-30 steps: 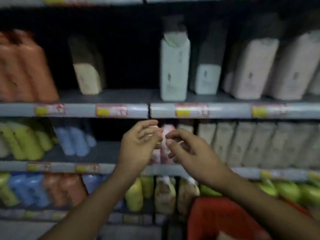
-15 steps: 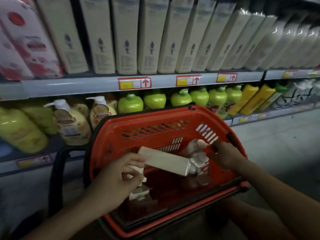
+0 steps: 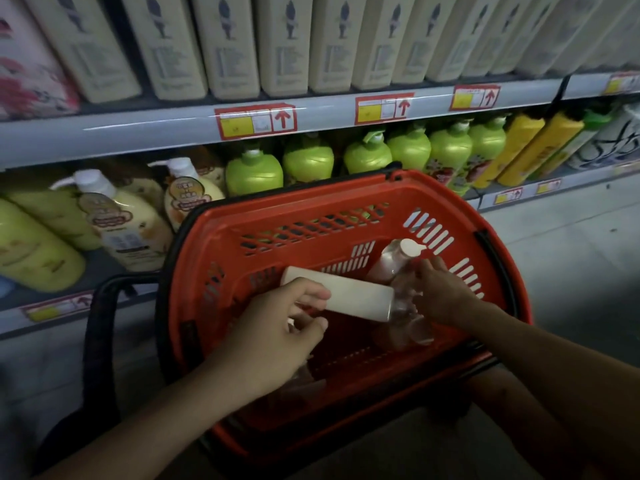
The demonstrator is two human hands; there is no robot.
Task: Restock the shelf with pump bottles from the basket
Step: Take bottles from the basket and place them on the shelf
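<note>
A red basket [image 3: 311, 199] stands in front of the shelf. A cream pump bottle [image 3: 356, 299] lies across it. My left hand [image 3: 277, 330] curls over that bottle's left end, thumb underneath, and a small white piece shows between thumb and fingers. My right hand [image 3: 443, 292] grips the clear cap [image 3: 401, 299] at the bottle's right end. A pink bottle with a white cap [image 3: 394, 258] leans in the basket behind the right hand. More clear-capped pieces lie lower in the basket, partly hidden by both hands.
Tall cream boxes [image 3: 284, 43] fill the upper shelf. On the lower shelf stand green pump bottles [image 3: 308, 161], pale yellow pump bottles [image 3: 128, 216] and yellow bottles [image 3: 519, 140]. A black basket handle [image 3: 100, 320] sticks out at the left. Grey floor [image 3: 571, 244] lies to the right.
One second ago both hands were up at the shelf; the view then dropped to the basket. Since half a second ago both hands have closed in on the cream bottle's two ends.
</note>
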